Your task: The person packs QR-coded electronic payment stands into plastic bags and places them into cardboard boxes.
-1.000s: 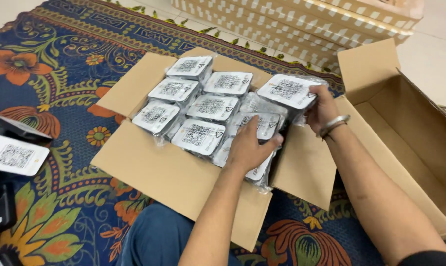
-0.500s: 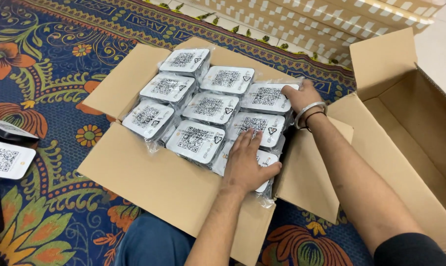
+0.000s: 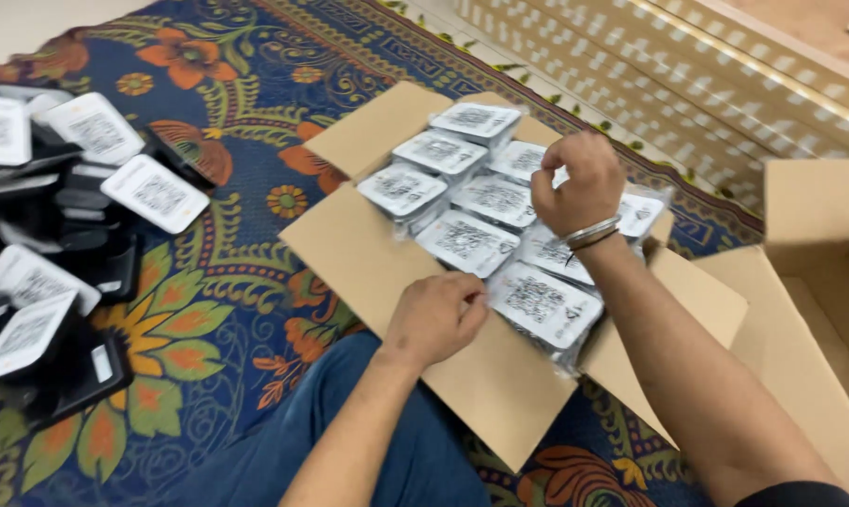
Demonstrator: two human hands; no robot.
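Brown cardboard, an open flat box (image 3: 368,253), fills the middle of the head view, and it lies on a blue patterned carpet with orange flowers (image 3: 227,272). Inside it you see rows of small clear plastic packs with white printed labels (image 3: 466,242), packed close, touching one another.

Your left hand (image 3: 435,317) is at the lower centre of the frame. Its fingers are curled narrow and pinch the near edge of one pack at the front row. Your right hand (image 3: 579,183) is at the upper right of the box, above the packs, loosely closed; whether it holds something I cannot tell. A metal bracelet (image 3: 590,232) sits on that wrist.

At the left edge lies a heap of black flat trays with white labels (image 3: 58,272), well apart from the box. A second open cardboard box (image 3: 818,282) stands at the right.
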